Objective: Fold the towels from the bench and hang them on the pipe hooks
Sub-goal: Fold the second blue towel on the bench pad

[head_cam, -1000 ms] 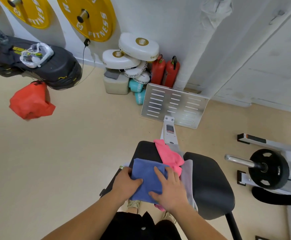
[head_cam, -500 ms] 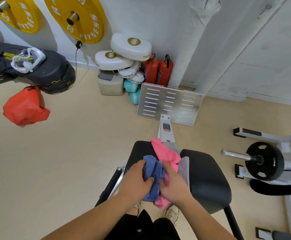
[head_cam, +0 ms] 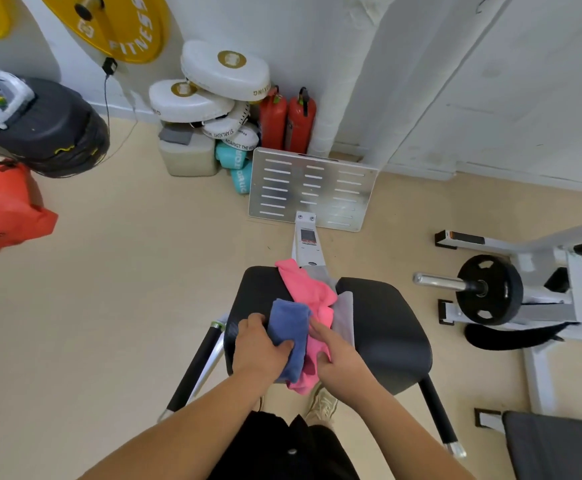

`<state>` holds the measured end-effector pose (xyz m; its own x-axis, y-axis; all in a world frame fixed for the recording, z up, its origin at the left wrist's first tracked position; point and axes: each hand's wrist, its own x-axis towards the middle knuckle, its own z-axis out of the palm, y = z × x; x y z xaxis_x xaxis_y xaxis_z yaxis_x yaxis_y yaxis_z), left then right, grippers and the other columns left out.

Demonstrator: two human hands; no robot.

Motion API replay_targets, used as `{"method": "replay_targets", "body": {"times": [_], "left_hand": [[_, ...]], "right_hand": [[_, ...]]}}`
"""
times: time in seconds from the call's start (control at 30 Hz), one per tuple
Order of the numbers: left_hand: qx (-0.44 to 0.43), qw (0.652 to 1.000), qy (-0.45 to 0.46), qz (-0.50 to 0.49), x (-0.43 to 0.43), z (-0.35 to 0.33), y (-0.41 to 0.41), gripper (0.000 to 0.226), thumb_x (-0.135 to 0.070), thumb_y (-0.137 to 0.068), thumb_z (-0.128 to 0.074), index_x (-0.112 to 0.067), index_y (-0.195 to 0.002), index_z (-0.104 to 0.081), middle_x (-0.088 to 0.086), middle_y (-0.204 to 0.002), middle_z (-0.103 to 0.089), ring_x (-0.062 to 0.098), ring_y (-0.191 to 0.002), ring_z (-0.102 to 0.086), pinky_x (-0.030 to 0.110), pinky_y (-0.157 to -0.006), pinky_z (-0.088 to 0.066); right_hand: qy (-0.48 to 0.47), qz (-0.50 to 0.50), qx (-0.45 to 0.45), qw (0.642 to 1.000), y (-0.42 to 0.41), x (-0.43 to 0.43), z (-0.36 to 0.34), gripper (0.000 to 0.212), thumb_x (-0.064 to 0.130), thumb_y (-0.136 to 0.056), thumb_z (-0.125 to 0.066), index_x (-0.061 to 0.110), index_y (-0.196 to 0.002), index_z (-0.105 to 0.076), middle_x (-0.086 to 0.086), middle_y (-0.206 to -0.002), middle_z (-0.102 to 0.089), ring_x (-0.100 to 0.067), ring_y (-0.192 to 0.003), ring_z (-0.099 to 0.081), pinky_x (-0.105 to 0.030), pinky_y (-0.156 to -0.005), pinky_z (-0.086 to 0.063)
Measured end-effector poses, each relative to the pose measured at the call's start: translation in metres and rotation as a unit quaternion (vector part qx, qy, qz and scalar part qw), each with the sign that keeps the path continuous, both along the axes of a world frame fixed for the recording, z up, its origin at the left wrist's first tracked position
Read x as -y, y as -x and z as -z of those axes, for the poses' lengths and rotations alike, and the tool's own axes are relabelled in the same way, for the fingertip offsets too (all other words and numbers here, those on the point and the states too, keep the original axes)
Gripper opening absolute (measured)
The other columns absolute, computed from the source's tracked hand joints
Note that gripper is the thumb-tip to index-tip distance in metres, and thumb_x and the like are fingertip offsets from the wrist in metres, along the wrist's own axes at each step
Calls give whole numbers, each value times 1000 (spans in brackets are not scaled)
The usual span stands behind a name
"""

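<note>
Red at the far left edge: a red bag (head_cam: 5, 206) just below a black padded bag (head_cam: 54, 133), with a yellow weight plate (head_cam: 116, 26) on the wall above. Moving across, white boxing pads (head_cam: 225, 69) are stacked in the corner, two red fire extinguishers (head_cam: 288, 121) stand beside them, and a slotted metal footplate (head_cam: 312, 188) sits in front.

Centre stage now, the black padded bench (head_cam: 386, 327), with three towels heaped across the gap between its two pads. The left forearm comes up from the bottom edge, and the left hand (head_cam: 258, 348) has a firm hold on the blue towel (head_cam: 288, 323). The thumb is clamped over the top and the fingers are curled round its left side. The cloth is bunched into a narrow fold, lying on the pile.

Just right of it is the pink towel (head_cam: 308, 285), crumpled, running from the bench's far edge to the near edge, where a corner hangs off. The right hand (head_cam: 338, 355) is on that pink cloth, index finger straight along the blue towel's right edge and thumb dug into the folds. Whether it truly pinches anything, can't tell. A pale grey towel (head_cam: 344, 313) peeks out beneath, on the right. Further right, a black weight plate (head_cam: 488, 289) sits on a bar, well apart from the bench.
</note>
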<state>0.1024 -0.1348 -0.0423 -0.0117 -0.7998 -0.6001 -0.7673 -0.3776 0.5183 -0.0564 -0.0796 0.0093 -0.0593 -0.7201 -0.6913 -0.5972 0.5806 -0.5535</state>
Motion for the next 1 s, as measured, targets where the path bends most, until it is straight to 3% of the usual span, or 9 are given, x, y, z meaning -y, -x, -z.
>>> {"method": "replay_targets", "body": {"times": [0.07, 0.17, 0.27, 0.33, 0.43, 0.53, 0.63, 0.8, 1.0], "left_hand": [[23, 999, -16, 41, 1, 2, 5, 51, -41, -78, -78, -19, -114, -50, 1, -110, -52, 23, -99, -62, 40, -84, -58], [-7, 997, -24, 77, 10, 2, 4, 44, -38, -79, -74, -18, -110, -50, 3, -107, -60, 24, -96, -63, 38, -82, -56], [-61, 987, -25, 148, 11, -20, -3, 32, -32, -73, -74, -18, -95, -56, -2, -86, -65, 17, -77, -60, 40, -75, -57], [-70, 978, 11, 198, 8, -46, -14, 29, -37, -68, -70, -19, -88, -59, -4, -79, -63, 17, -74, -59, 43, -74, -56], [-59, 959, 80, 266, -7, -86, -35, 26, -38, -69, -72, -25, -89, -63, -7, -87, -59, 13, -78, -58, 34, -70, -52], [-30, 947, 143, 287, -23, -118, -61, 31, -41, -70, -71, -34, -100, -66, -13, -90, -52, 4, -80, -51, 25, -69, -48], [-28, 941, 179, 287, -36, -146, -84, 39, -40, -71, -73, -40, -109, -67, -17, -93, -50, 0, -86, -50, 14, -68, -41], [-55, 938, 218, 263, -38, -194, -122, 40, -43, -70, -71, -39, -110, -64, -22, -107, -53, -1, -98, -52, 17, -81, -47], [-124, 965, 179, 147, -5, -223, -198, 44, -47, -73, -77, -43, -113, -58, -22, -107, -66, 0, -98, -63, 28, -84, -57]], "right_hand": [[-21, 9, -5, 1000, 2, -4, -8, 63, 14, -102, -41, 43, -157, -28, 0, -146, -58, -19, -114, -65, -21, -88, -50], [18, 25, 1, 1000, 3, -6, -29, 55, 23, -106, -47, 39, -156, -30, 10, -141, -58, -9, -98, -58, -24, -90, -48], [61, 12, 8, 998, 4, -2, -49, 51, 26, -104, -55, 33, -152, -38, 15, -129, -58, -2, -107, -56, -27, -108, -47], [70, -24, -3, 997, 6, 0, -58, 67, 26, -99, -64, 29, -157, -30, 12, -146, -48, -6, -130, -51, -32, -120, -38], [101, -122, 8, 987, 9, 1, -71, 84, 21, -90, -73, 33, -159, -27, 23, -160, -21, 0, -150, -21, -27, -124, -24], [131, -221, 28, 966, 4, 4, -94, 73, 31, -82, -79, 40, -146, -45, 21, -151, -42, 2, -137, -40, -23, -117, -37], [133, -250, 31, 959, -8, 2, -123, 55, 31, -79, -82, 35, -128, -57, 15, -124, -60, -4, -110, -59, -12, -91, -51], [168, -263, 26, 950, -38, 8, -160, 39, 34, -73, -72, 38, -107, -53, 11, -98, -64, -11, -87, -65, -36, -78, -60], [216, -122, 125, 961, -100, 49, -179, 25, 20, -83, -70, 31, -102, -58, -2, -96, -71, -18, -88, -70, -44, -82, -61]]}}
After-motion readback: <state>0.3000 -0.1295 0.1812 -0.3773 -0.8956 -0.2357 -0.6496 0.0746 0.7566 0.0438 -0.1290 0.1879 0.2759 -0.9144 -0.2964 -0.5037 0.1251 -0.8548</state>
